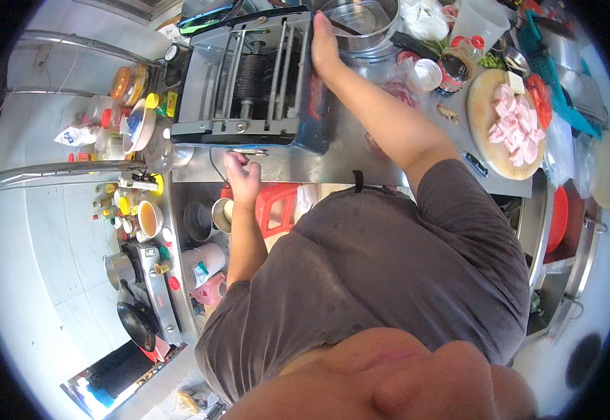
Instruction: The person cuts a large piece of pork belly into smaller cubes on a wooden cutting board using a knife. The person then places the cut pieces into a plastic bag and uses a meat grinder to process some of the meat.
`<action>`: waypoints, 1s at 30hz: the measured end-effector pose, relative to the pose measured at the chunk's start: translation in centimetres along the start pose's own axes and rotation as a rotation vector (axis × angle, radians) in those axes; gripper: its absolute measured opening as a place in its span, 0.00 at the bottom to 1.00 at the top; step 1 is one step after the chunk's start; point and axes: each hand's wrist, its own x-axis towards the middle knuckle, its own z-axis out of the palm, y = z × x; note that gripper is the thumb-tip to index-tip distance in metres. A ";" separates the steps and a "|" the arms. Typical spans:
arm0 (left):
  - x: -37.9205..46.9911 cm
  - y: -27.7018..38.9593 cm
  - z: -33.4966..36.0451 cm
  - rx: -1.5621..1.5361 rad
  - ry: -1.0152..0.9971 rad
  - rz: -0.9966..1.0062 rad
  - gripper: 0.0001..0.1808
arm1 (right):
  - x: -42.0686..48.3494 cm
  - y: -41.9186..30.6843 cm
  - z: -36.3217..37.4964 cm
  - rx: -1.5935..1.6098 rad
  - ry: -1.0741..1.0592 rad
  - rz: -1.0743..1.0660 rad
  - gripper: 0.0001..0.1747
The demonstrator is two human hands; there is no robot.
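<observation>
A meat slicing machine point(252, 79) with its top uncovered stands on the steel counter; a ribbed roller and metal bars show inside. My right hand point(326, 44) lies against the machine's right side, its fingers partly hidden. Close to the machine's near edge is my left hand point(242, 173), fingers curled beside a small metal rod point(255, 153); whether they grip it cannot be made out. To the right, pale pink meat chunks point(515, 126) lie on a round cutting board point(481, 113), with a whitish block point(514, 82) at its far edge.
Beyond my right hand stands a metal pot point(394, 18). Bottles point(453, 71) and bagged food point(402, 94) crowd the counter, with a knife point(474, 164) near the board. Jars, a bowl of orange liquid point(150, 218) and a stove point(158, 294) line the left. Below is a red stool point(276, 207).
</observation>
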 end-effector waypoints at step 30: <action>-6.5 7.0 12.0 0.073 -0.205 0.054 0.07 | -7.9 -1.8 -52.3 -1.635 0.071 0.351 0.26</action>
